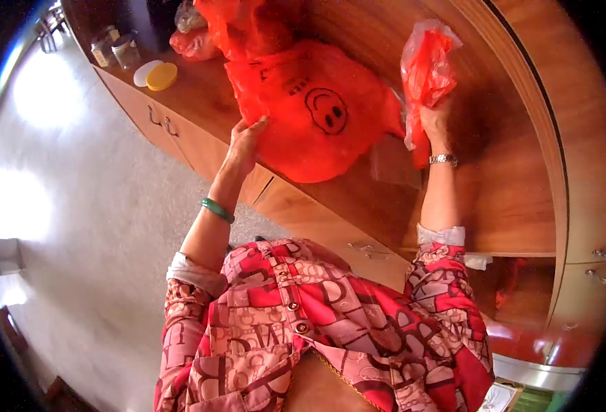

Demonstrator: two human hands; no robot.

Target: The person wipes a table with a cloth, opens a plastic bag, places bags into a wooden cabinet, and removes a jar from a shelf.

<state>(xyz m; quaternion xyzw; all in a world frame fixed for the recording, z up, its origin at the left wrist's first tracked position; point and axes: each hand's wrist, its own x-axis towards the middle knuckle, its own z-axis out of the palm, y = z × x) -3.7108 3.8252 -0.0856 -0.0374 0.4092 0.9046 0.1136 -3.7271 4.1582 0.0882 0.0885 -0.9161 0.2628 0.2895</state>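
A large red plastic bag (pixel 296 113) with a black smiley face is spread over the wooden cabinet top. At its left edge, my left hand (pixel 247 141) pinches the plastic between thumb and fingers. To the right, my right hand (pixel 435 122) is closed round a bunched red and whitish plastic bag (pixel 429 65), which sticks up above the fist. Part of that bundle hangs below the hand, near the right edge of the smiley bag. A clear, flat plastic piece (pixel 396 161) lies between the two hands.
Two glass jars (pixel 125 51), a yellow lid (pixel 161 76) and a white lid (pixel 145 73) stand at the upper left. Beside them is a smaller red bag (pixel 193 44). The wooden counter (pixel 358 213) has drawers with metal handles along its front. A curved wooden frame borders the right side.
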